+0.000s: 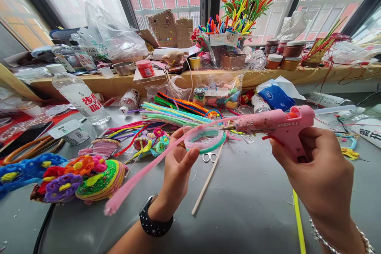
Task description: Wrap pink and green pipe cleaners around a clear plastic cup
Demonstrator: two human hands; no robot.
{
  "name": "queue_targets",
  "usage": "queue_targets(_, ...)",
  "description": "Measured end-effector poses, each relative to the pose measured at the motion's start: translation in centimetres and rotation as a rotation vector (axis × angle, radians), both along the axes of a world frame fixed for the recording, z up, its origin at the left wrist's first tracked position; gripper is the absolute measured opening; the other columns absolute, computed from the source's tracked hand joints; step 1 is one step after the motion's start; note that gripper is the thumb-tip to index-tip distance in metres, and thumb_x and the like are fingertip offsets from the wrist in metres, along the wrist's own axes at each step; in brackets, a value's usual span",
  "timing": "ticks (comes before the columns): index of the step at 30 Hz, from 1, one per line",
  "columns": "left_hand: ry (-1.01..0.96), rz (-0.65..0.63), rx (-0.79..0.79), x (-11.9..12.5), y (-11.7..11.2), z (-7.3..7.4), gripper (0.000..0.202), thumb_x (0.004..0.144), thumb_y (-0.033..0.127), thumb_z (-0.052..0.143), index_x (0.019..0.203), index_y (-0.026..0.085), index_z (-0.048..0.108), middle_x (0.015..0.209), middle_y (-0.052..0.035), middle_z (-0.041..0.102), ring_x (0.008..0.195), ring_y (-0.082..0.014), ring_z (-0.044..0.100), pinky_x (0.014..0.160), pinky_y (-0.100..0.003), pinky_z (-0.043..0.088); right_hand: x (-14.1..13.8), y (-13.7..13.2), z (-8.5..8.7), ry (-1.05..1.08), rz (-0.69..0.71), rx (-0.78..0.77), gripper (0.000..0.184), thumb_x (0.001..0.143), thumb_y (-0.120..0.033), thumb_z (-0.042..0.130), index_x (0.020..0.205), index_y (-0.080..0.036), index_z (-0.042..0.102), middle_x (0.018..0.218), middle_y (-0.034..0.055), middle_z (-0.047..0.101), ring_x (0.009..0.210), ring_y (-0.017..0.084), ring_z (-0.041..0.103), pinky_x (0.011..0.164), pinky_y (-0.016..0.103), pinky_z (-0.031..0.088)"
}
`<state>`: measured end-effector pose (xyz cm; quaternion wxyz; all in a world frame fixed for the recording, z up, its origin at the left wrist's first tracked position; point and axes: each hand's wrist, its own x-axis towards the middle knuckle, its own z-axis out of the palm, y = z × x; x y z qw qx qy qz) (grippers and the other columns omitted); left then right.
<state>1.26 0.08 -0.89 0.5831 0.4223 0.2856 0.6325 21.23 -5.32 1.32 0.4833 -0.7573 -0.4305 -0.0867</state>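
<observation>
My left hand pinches a clear round plastic piece whose rim is wrapped in pink and teal pipe cleaner. A loose pink pipe cleaner trails from that rim toward the lower left, its near end fuzzy and blurred. My right hand is closed around the handle of a pink glue gun. The gun's metal nozzle points left and meets the rim's right side, or comes very close to it. A translucent glue stick sticks out of the gun's back.
Bundled pipe cleaners, small scissors and a wooden stick lie beyond my hands. Fuzzy flower crafts sit at left, near a clear bottle. A yellow strip lies at right. Jars line the wooden ledge.
</observation>
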Motion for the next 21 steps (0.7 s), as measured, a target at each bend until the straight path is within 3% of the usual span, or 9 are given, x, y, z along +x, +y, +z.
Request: queue_targets(21,-0.007,-0.056,0.027,-0.06,-0.49,0.48,0.055,0.064,0.04,0.075,0.108,0.02,0.049,0.114,-0.0111,0.065,0.113,-0.0294,0.057,0.097,-0.044,0.043,-0.15,-0.22,0.0,0.041,0.014,-0.008,0.05,0.06,-0.058,0.061,0.093,-0.021,0.053,0.081,0.0092,0.067,0.064,0.027,0.064,0.058,0.038,0.048)
